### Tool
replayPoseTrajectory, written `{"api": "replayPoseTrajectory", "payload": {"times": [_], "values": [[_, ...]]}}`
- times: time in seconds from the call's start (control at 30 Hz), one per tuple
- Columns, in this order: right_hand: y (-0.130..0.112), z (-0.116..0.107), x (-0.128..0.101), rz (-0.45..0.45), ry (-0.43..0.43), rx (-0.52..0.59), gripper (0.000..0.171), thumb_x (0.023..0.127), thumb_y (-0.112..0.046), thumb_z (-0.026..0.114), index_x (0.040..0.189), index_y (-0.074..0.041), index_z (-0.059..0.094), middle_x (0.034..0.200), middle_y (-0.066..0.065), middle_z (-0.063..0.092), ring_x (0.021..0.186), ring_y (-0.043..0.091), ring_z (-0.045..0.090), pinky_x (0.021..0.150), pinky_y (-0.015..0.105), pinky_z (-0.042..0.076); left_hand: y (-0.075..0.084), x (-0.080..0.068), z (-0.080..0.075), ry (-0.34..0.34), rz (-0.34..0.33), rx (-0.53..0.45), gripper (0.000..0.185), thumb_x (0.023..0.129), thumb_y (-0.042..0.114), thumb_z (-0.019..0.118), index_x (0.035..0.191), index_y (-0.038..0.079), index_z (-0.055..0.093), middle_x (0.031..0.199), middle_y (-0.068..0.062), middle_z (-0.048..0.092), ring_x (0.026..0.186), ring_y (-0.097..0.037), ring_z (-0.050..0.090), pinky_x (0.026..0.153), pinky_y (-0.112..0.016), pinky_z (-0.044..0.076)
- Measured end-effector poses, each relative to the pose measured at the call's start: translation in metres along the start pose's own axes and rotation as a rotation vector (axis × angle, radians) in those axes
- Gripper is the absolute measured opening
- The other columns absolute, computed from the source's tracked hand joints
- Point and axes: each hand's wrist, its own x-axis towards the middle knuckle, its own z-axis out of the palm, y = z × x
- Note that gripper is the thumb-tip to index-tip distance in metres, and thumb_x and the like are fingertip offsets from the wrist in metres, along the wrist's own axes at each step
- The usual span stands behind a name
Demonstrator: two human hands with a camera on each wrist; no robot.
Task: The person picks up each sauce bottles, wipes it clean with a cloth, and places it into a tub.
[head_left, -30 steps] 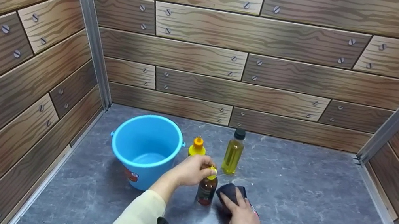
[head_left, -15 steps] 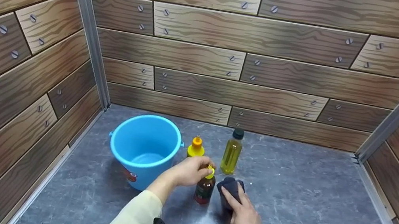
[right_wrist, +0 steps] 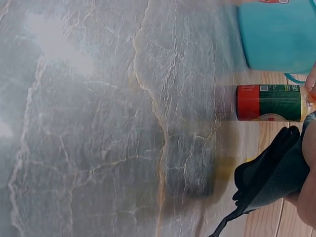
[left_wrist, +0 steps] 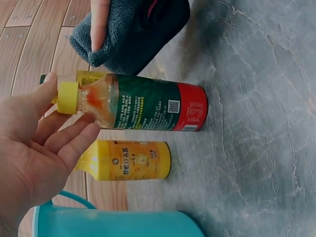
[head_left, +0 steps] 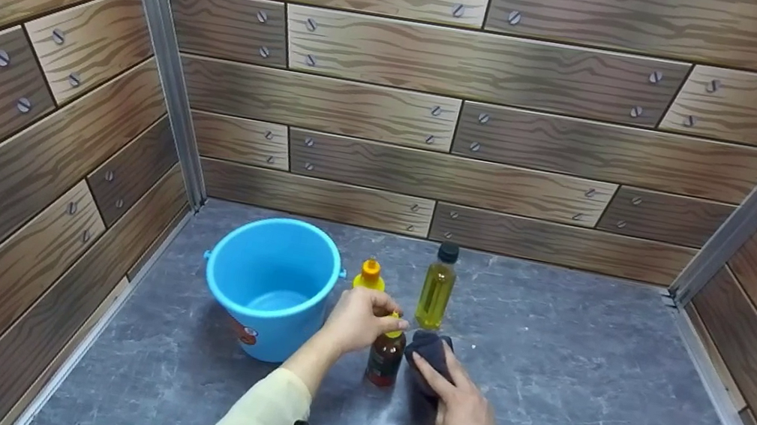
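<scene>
Sauce bottle (head_left: 385, 360): upright on grey marbled surface (head_left: 585, 397), btw the two hands; green/red label, orange-red sauce visible at the neck.
L hand (head_left: 357, 322): thumb & fingers pinching the yellow cap (left_wrist: 67, 98) up top; cream sleeve (head_left: 263, 415) on that arm.
R hand (head_left: 468, 417): gripping dark plush cloth (head_left: 427, 353), fingers spread over it; thin strap (right_wrist: 228, 217) trails off it in R wrist view.
Cloth vs. sauce bottle: v. close, just to its right; can't tell if touching.
Yellow squeeze bottle (left_wrist: 133, 160): upright, orange tip, behind L hand & partly hidden by it in head view.
Oil bottle (head_left: 436, 294): upright, black cap, yellow-green liquid, a bit farther back than the cloth, near it.
Blue bucket (head_left: 278, 341): L of the bottles, well apart from the cloth; red print on outer wall.
Backdrop: wood-print wall panels (head_left: 534, 138).
Step in hand: prob. wiping down the sauce bottle, L steadying it by the cap, R w/ cloth at its side.
Next move calls for: (judgement) firm pinch on cap so it doesn't tip; cloth laid flat vs. the label side, light even pressure, R knuckles clear of oil bottle; maybe a turn at the cap to reach the far side.
</scene>
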Motion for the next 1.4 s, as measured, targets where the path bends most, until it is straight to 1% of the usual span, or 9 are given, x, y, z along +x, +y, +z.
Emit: {"api": "replayPoseTrajectory", "payload": {"times": [0.17, 0.3, 0.47, 0.57, 0.73, 0.93, 1.07, 1.23, 1.4], "values": [[0.000, 0.001, 0.000, -0.065, -0.018, 0.032, 0.076, 0.085, 0.012, 0.073, 0.141, -0.039, 0.070, 0.155, 0.015, 0.056, 0.125, 0.043, 0.065, 0.083, 0.058, 0.060, -0.001, 0.002, -0.002, -0.022, -0.018, -0.004, 0.013, 0.096, 0.021, 0.083, 0.105, 0.012, 0.085, 0.100, 0.002, 0.078, 0.091, -0.015, 0.072, 0.081, -0.037, 0.062], [-0.001, 0.001, 0.001, -0.097, -0.060, 0.059, 0.077, 0.086, 0.013, 0.072, 0.143, -0.039, 0.068, 0.157, 0.016, 0.053, 0.128, 0.044, 0.062, 0.088, 0.059, 0.058, -0.004, 0.004, -0.005, -0.068, -0.009, -0.025, 0.010, 0.098, 0.020, 0.080, 0.104, 0.014, 0.084, 0.099, 0.004, 0.078, 0.092, -0.013, 0.071, 0.084, -0.037, 0.062], [-0.002, 0.000, 0.003, -0.138, -0.074, 0.065, 0.079, 0.085, 0.013, 0.073, 0.144, -0.038, 0.067, 0.157, 0.018, 0.052, 0.129, 0.045, 0.061, 0.088, 0.058, 0.059, -0.006, 0.005, -0.008, -0.124, 0.003, -0.032, 0.009, 0.101, 0.021, 0.076, 0.105, 0.016, 0.082, 0.102, 0.003, 0.078, 0.095, -0.013, 0.072, 0.087, -0.038, 0.062], [-0.002, -0.001, 0.006, -0.149, -0.095, 0.075, 0.078, 0.087, 0.013, 0.072, 0.145, -0.038, 0.066, 0.159, 0.018, 0.051, 0.131, 0.045, 0.060, 0.087, 0.057, 0.059, -0.006, 0.006, -0.010, -0.142, 0.006, -0.023, 0.008, 0.102, 0.021, 0.075, 0.105, 0.017, 0.081, 0.103, 0.003, 0.079, 0.096, -0.013, 0.073, 0.087, -0.037, 0.062], [-0.004, -0.004, 0.013, -0.162, -0.133, 0.088, 0.076, 0.091, 0.011, 0.071, 0.147, -0.041, 0.064, 0.162, 0.015, 0.047, 0.134, 0.043, 0.058, 0.083, 0.054, 0.060, -0.005, 0.008, -0.011, -0.159, 0.015, -0.006, 0.007, 0.102, 0.021, 0.074, 0.102, 0.017, 0.079, 0.101, 0.004, 0.079, 0.094, -0.011, 0.072, 0.085, -0.035, 0.062], [-0.005, 0.000, 0.019, -0.215, -0.098, 0.076, 0.072, 0.089, 0.008, 0.074, 0.144, -0.039, 0.067, 0.160, 0.013, 0.050, 0.131, 0.042, 0.060, 0.079, 0.054, 0.061, -0.006, 0.006, -0.012, -0.175, 0.018, 0.007, 0.007, 0.102, 0.022, 0.073, 0.102, 0.016, 0.078, 0.098, 0.006, 0.076, 0.090, -0.011, 0.069, 0.084, -0.035, 0.061], [-0.006, 0.003, 0.022, -0.212, -0.133, 0.079, 0.071, 0.090, 0.007, 0.074, 0.144, -0.039, 0.067, 0.162, 0.013, 0.049, 0.132, 0.043, 0.060, 0.082, 0.055, 0.061, -0.008, 0.005, -0.012, -0.181, 0.007, 0.002, 0.007, 0.103, 0.022, 0.072, 0.102, 0.018, 0.077, 0.099, 0.005, 0.076, 0.090, -0.012, 0.068, 0.085, -0.037, 0.061], [-0.007, 0.005, 0.026, -0.198, -0.191, 0.073, 0.071, 0.091, 0.006, 0.072, 0.145, -0.039, 0.066, 0.164, 0.013, 0.045, 0.136, 0.044, 0.056, 0.089, 0.057, 0.059, -0.009, 0.005, -0.012, -0.188, -0.004, -0.020, 0.007, 0.103, 0.023, 0.072, 0.103, 0.019, 0.077, 0.102, 0.004, 0.077, 0.092, -0.013, 0.070, 0.087, -0.039, 0.061], [-0.007, 0.005, 0.029, -0.209, -0.189, 0.075, 0.073, 0.089, 0.009, 0.073, 0.145, -0.037, 0.067, 0.163, 0.015, 0.045, 0.136, 0.048, 0.054, 0.094, 0.061, 0.056, -0.009, 0.007, -0.011, -0.192, 0.005, -0.021, 0.007, 0.104, 0.023, 0.072, 0.102, 0.018, 0.077, 0.102, 0.003, 0.077, 0.092, -0.013, 0.070, 0.087, -0.039, 0.061]]}}
